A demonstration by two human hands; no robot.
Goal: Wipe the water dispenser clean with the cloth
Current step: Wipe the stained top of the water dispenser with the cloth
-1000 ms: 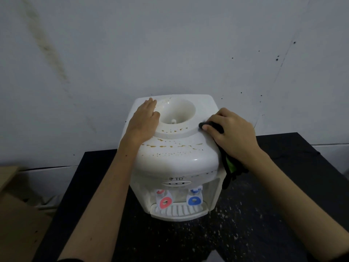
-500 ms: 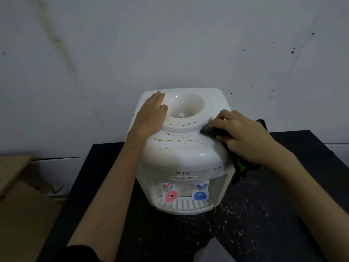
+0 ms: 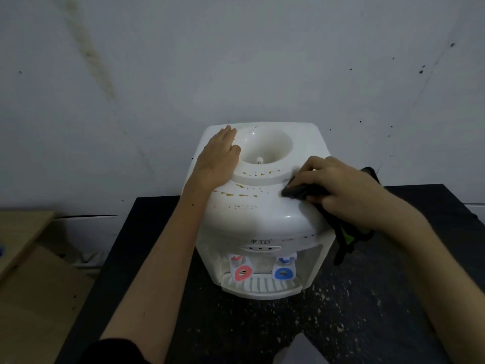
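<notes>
**Cloth pressed to the dispenser top**

The right hand (image 3: 343,190) curls its fingers (image 3: 304,177) round the dark cloth (image 3: 296,191), pressing it on the water dispenser (image 3: 262,219). Beyond the brown stains (image 3: 236,193), the left hand (image 3: 217,158) lies flat, fingers straight. Dispenser stands on the black worktop (image 3: 393,298).

The water dispenser (image 3: 262,222), at the centre of the frame, was of smooth white plastic with a soft gloss, a highlight showing on its rounded front shoulder, and brownish spatter dulled its top. Its red tap (image 3: 243,272) and blue tap (image 3: 283,273) looked like shiny coloured plastic above a ribbed white plastic drip tray (image 3: 259,286). The cloth (image 3: 338,227), at centre right, was dark, soft matt fabric with a bright green patch. The tabletop (image 3: 393,311) was black and matt, flecked with pale specks. The wall (image 3: 236,61) behind was matt, painted, streaked and spotted. At lower left, cardboard (image 3: 34,298) looked dull brown.
</notes>
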